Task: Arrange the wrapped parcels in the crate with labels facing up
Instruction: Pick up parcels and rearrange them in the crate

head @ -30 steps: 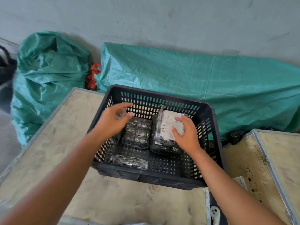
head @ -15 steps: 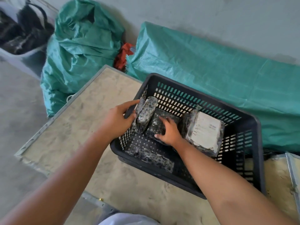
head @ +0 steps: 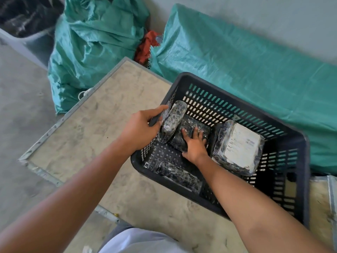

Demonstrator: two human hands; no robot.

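A black slotted plastic crate [head: 299,143] stands on a wooden platform. Inside it lie several dark film-wrapped parcels. My left hand [head: 140,127] grips one narrow parcel [head: 173,120] standing on edge against the crate's left wall. My right hand [head: 194,145] lies palm down on a second dark parcel [head: 193,125] in the middle of the crate floor. A larger parcel [head: 240,147] leans at the right with its white label facing up. Another long parcel [head: 179,175] lies flat by the near wall, no label showing.
The platform [head: 94,128] has a metal-edged rim, with concrete floor to its left. Green woven sacks [head: 94,42] and a green tarp-covered heap [head: 246,66] sit behind the crate against the wall. A grey bin [head: 23,37] of dark items is at the far left.
My right hand left the labelled parcel and came to rest on the middle dark parcel. My left hand lifted the narrow parcel onto its edge by the left wall. The view swung left.
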